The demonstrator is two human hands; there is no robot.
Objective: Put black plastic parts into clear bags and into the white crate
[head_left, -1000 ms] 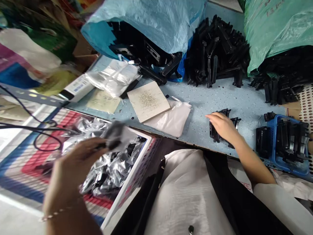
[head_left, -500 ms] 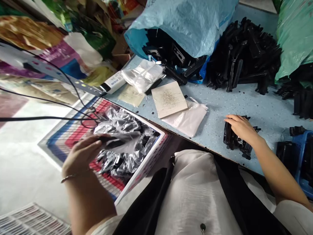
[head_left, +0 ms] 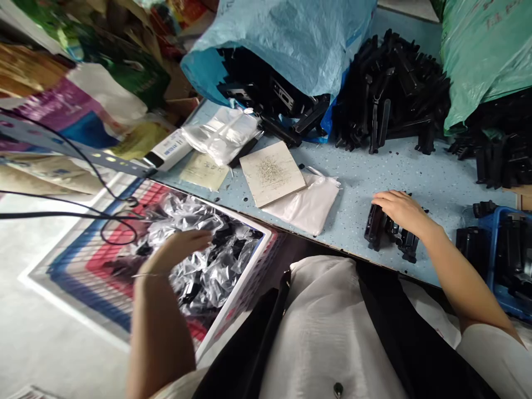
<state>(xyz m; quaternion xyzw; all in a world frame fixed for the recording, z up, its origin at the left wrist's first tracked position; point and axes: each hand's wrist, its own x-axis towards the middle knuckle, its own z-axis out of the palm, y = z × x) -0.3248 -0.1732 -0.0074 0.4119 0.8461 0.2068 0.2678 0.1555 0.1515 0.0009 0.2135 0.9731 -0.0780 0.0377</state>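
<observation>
Presently | left hand (head_left: 175,250): over bagged parts (head_left: 218,277) | right hand (head_left: 402,210): on black parts (head_left: 374,226) | grips unclear

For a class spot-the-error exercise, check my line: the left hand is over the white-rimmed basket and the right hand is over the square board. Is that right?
Not quite. The head view shows the right hand over a small group of black parts, not the square board. The left hand is over the white-rimmed basket.

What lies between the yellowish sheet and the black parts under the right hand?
The head view shows a square board, a white bag partly beneath it, then tabletop.
</observation>
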